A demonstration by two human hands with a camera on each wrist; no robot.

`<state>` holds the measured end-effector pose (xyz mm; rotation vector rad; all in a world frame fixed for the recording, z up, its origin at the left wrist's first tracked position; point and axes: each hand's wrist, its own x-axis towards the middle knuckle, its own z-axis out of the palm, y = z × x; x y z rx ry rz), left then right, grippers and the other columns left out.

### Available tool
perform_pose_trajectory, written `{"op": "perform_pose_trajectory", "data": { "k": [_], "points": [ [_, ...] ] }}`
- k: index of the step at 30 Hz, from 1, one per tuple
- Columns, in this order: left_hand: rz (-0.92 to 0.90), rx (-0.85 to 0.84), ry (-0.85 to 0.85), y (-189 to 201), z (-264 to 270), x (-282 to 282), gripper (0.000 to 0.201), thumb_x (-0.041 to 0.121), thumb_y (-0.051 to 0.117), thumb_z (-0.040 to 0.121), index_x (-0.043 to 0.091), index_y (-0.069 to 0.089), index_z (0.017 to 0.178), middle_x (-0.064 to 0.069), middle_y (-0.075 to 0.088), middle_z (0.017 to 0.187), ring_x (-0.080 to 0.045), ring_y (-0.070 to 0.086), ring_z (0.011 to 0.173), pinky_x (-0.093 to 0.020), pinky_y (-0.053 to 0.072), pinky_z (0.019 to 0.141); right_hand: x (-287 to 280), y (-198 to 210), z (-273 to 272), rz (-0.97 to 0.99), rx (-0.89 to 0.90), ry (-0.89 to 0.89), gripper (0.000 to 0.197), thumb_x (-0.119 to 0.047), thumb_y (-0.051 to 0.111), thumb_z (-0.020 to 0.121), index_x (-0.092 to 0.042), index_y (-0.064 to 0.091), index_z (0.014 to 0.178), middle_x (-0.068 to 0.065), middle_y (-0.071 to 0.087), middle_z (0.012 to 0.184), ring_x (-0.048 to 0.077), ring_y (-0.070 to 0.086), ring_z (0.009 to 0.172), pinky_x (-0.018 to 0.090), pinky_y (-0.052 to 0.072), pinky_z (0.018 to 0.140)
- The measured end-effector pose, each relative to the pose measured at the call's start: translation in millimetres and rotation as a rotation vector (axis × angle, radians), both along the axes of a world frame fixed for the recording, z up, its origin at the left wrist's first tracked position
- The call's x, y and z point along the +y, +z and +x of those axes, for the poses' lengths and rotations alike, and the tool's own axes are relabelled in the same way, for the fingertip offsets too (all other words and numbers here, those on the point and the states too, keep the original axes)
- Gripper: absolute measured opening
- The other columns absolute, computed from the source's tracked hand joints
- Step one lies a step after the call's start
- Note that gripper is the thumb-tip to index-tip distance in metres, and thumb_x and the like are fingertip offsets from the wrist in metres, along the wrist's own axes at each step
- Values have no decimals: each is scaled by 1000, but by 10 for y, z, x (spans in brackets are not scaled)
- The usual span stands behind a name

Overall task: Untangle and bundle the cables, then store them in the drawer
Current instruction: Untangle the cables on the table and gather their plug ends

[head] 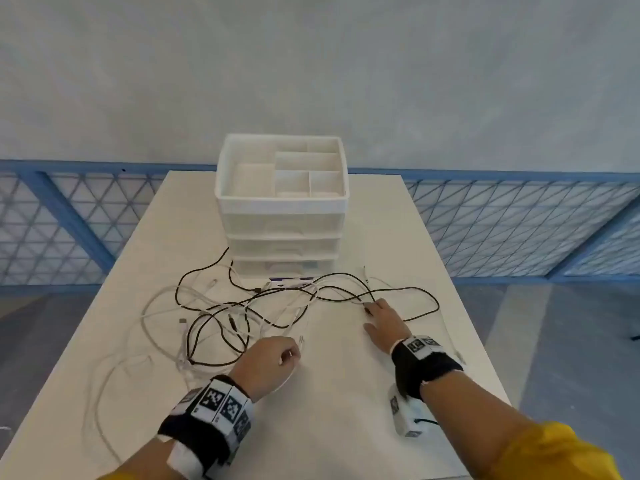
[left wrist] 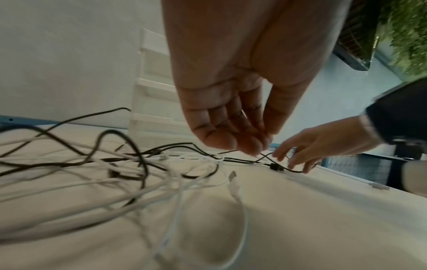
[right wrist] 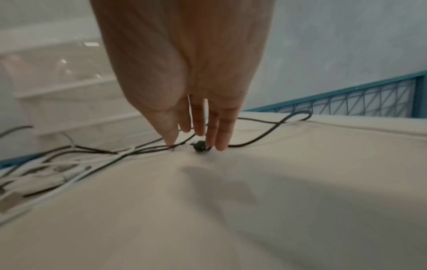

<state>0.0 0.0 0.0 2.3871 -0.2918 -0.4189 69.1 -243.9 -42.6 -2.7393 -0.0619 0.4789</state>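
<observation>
black cable [head: 408, 291] and white cables [head: 162, 306] lie tangled on the table [head: 346, 393], in front of the drawer unit [head: 282, 216], whose drawers are all closed. right hand [head: 384, 323] reaches with straight fingers onto the black plug [right wrist: 200, 145]; no grasp yet. left hand [head: 268, 362] hangs with fingers loosely curled near a white connector [left wrist: 233, 180], gripping nothing. judgement: cables are light, limp and snag-prone; take each at its rigid plug end and draw it out slowly.
</observation>
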Motion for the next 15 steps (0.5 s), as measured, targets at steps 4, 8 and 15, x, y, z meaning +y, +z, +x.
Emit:
{"op": "perform_pose_trajectory", "data": {
  "k": [4, 8, 15],
  "points": [
    [30, -6, -43, -43, 11, -189, 13, 18, 50, 86, 22, 62, 85, 14, 55, 76, 1, 49, 62, -8, 35, 60, 124, -64, 103, -149, -11, 1, 43, -19, 45, 95, -7, 37, 135, 12, 31, 140, 31, 40, 123, 39, 41, 96],
    [31, -37, -42, -129, 76, -246, 14, 15, 51, 86, 27, 58, 86, 16, 51, 78, 8, 49, 67, -9, 37, 62, 233, -116, 22, -154, 22, 6, 35, -7, 38, 94, -7, 42, 129, 17, 37, 134, 31, 54, 112, 36, 45, 88],
    [138, -78, -110, -343, 262, -432, 66, 0, 54, 82, 25, 32, 139, 6, 31, 139, -13, 40, 122, -21, 34, 103, 348, 65, -425, 472, 102, 45, 19, -1, 53, 79, -20, 55, 76, 0, 49, 79, 15, 51, 66, 14, 40, 60]
  ]
}}
